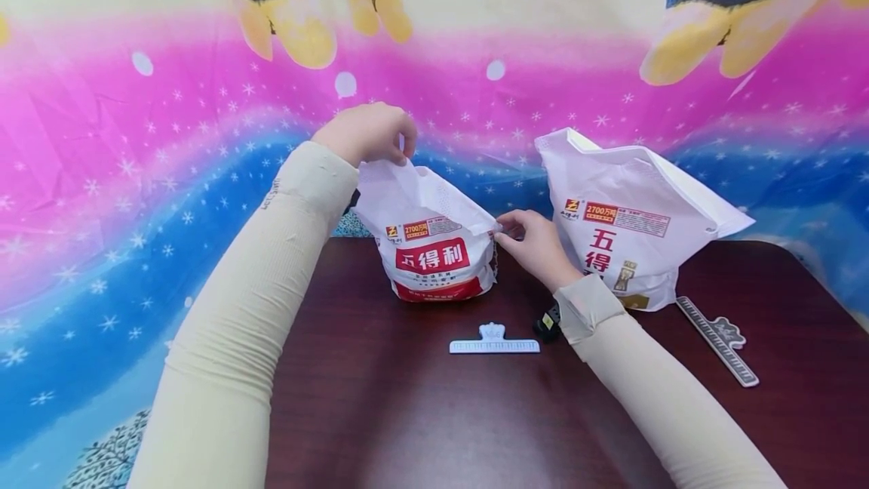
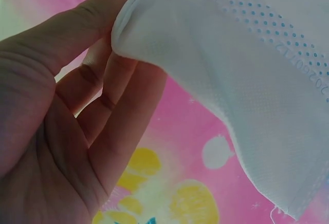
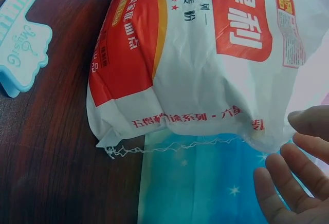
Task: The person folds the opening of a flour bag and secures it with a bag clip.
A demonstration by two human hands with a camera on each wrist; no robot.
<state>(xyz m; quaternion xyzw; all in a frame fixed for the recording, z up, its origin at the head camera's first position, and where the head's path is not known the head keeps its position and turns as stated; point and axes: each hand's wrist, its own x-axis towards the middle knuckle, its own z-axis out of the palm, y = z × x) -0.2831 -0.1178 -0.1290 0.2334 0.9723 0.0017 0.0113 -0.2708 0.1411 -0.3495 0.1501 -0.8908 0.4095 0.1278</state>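
Observation:
A white flour bag with red print stands on the table, its top loose and folded over. My left hand pinches the upper left edge of that bag between thumb and fingers; the left wrist view shows the white bag cloth hanging from the grip. At the bag's right top corner my right hand pinches the edge with thumb and fingertips. In the right wrist view, the other fingers are spread beside the bag's side. A light blue ruler-shaped clip lies in front of the bag.
Right of my right hand stands a second white flour bag with its top open. A grey ruler-shaped clip lies near it. The dark wooden table meets a colourful cloth backdrop at the back.

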